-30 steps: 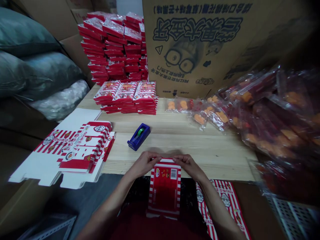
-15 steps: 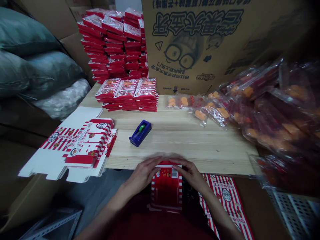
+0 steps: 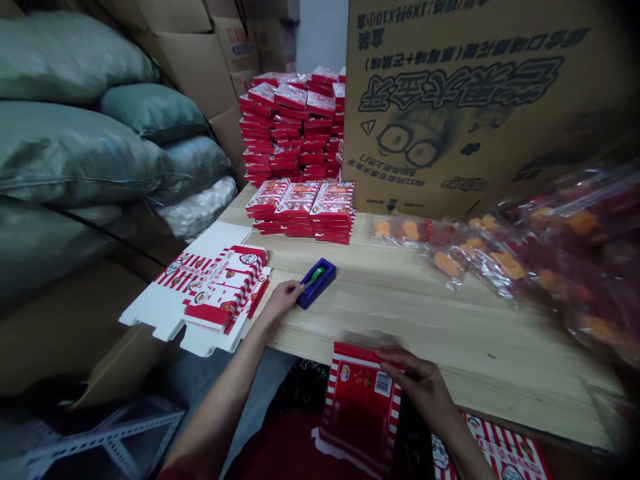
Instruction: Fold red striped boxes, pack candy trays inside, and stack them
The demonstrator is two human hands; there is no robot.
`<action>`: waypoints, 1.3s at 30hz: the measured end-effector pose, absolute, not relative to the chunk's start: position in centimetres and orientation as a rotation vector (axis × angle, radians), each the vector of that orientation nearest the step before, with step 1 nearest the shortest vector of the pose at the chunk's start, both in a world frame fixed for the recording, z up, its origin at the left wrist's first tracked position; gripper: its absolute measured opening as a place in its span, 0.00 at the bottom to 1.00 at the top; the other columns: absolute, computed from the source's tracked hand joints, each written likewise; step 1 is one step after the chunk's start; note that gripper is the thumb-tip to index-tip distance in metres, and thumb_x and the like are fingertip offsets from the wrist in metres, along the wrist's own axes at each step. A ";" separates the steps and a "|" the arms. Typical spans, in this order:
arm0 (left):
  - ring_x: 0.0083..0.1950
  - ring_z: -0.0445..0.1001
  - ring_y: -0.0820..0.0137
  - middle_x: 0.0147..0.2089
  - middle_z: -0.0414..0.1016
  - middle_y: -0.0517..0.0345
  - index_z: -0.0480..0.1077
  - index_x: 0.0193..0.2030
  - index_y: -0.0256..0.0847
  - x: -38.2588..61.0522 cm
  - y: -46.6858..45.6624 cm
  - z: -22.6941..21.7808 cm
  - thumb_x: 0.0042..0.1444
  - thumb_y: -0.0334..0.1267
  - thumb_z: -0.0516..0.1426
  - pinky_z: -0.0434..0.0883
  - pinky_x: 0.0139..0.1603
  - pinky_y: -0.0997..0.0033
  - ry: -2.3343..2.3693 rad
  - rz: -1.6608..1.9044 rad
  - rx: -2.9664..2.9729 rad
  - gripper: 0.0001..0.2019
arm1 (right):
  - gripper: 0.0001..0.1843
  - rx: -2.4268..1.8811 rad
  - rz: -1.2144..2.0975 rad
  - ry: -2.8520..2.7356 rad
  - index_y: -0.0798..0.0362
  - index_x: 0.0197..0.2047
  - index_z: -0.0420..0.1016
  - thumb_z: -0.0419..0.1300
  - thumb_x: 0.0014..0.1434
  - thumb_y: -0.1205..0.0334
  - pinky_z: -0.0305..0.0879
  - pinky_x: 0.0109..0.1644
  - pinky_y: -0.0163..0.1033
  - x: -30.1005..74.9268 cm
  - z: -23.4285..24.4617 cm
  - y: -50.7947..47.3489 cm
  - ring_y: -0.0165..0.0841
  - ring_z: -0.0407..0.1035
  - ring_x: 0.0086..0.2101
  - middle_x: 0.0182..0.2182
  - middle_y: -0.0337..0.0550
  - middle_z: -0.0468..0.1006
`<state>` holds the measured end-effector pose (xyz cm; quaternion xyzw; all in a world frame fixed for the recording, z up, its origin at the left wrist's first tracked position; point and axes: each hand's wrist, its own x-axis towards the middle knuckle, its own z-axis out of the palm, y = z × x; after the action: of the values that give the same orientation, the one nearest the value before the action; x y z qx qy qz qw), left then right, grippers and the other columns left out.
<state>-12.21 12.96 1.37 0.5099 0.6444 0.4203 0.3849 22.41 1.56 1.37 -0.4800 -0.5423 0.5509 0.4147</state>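
My left hand reaches out to the blue tape dispenser on the table. Its thumb and fingers are pinched at the dispenser's front edge, on the end of the tape; the thin strip itself is hard to see. A green roll sits inside the dispenser. Closer to my body, my right hand grips the upper right edge of a red and white striped carton. The carton is tilted, its printed panel with a barcode facing me, and its lower end has a loose white flap.
Flat printed cartons are stacked at the table's left. Filled red boxes stand behind, with a taller pile beyond. A big cardboard box rises at the back. Clear bags with orange pieces lie right. Sacks fill the left.
My left hand has let go of the carton and moved forward-left to the tape dispenser. My right hand keeps the carton, now more tilted. The view has turned left.
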 end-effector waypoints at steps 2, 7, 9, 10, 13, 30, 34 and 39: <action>0.40 0.79 0.59 0.38 0.83 0.48 0.75 0.24 0.38 -11.8 13.1 1.1 0.47 0.50 0.66 0.74 0.45 0.61 1.580 1.060 1.225 0.16 | 0.13 -1.219 1.360 -1.357 0.43 0.42 0.88 0.71 0.56 0.47 0.76 0.53 0.44 22.4 1.5 1.5 0.42 0.80 0.46 0.45 0.47 0.87; 0.50 0.79 0.57 0.62 0.77 0.40 0.76 0.30 0.36 -10.9 12.6 1.7 0.44 0.53 0.69 0.73 0.47 0.64 1.513 1.160 1.029 0.19 | 0.15 -1.283 1.298 -1.341 0.42 0.44 0.88 0.71 0.55 0.46 0.77 0.53 0.47 22.7 2.1 1.7 0.45 0.81 0.47 0.45 0.47 0.87; 0.53 0.79 0.55 0.67 0.71 0.38 0.76 0.31 0.36 -10.7 12.2 2.0 0.43 0.53 0.70 0.73 0.46 0.64 1.491 1.199 0.959 0.21 | 0.16 -1.303 1.279 -1.347 0.42 0.43 0.88 0.72 0.54 0.46 0.77 0.54 0.48 23.0 2.3 1.8 0.46 0.81 0.47 0.45 0.48 0.87; 0.54 0.78 0.53 0.69 0.69 0.37 0.76 0.31 0.35 -10.7 11.9 2.2 0.43 0.54 0.71 0.74 0.45 0.63 1.476 1.218 0.930 0.22 | 0.16 -1.313 1.274 -1.345 0.42 0.43 0.88 0.71 0.54 0.45 0.77 0.54 0.49 23.1 2.4 1.8 0.47 0.81 0.47 0.45 0.48 0.87; 0.58 0.77 0.51 0.72 0.66 0.37 0.76 0.31 0.36 -10.6 11.1 2.5 0.45 0.55 0.70 0.75 0.44 0.62 1.424 1.280 0.870 0.21 | 0.16 -1.342 1.267 -1.307 0.42 0.42 0.88 0.72 0.53 0.45 0.76 0.56 0.51 23.4 2.6 1.9 0.48 0.80 0.48 0.46 0.48 0.87; 0.43 0.78 0.62 0.39 0.80 0.50 0.77 0.32 0.37 -10.4 7.6 3.0 0.53 0.49 0.65 0.76 0.48 0.60 1.621 1.473 1.026 0.15 | 0.08 -1.179 0.524 -1.315 0.46 0.44 0.85 0.68 0.61 0.60 0.76 0.52 0.51 21.7 10.2 3.4 0.43 0.78 0.47 0.47 0.47 0.84; 0.34 0.77 0.69 0.35 0.80 0.57 0.81 0.45 0.40 -5.2 6.0 9.4 0.60 0.47 0.64 0.77 0.41 0.67 1.462 1.509 1.080 0.14 | 0.14 -1.085 0.381 -1.551 0.43 0.49 0.83 0.62 0.66 0.69 0.77 0.49 0.49 19.9 10.0 3.6 0.41 0.78 0.48 0.50 0.47 0.82; 0.28 0.75 0.72 0.31 0.79 0.61 0.71 0.66 0.44 2.0 4.6 13.0 0.58 0.44 0.66 0.76 0.34 0.71 1.062 1.354 0.916 0.29 | 0.19 -1.049 0.303 -1.688 0.42 0.54 0.79 0.59 0.67 0.73 0.79 0.50 0.48 18.9 9.4 3.6 0.41 0.77 0.50 0.52 0.49 0.80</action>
<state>2.05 4.57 12.96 0.3889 0.4508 0.5748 0.5614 18.85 3.58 9.40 -0.4404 -0.7088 0.1272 0.5362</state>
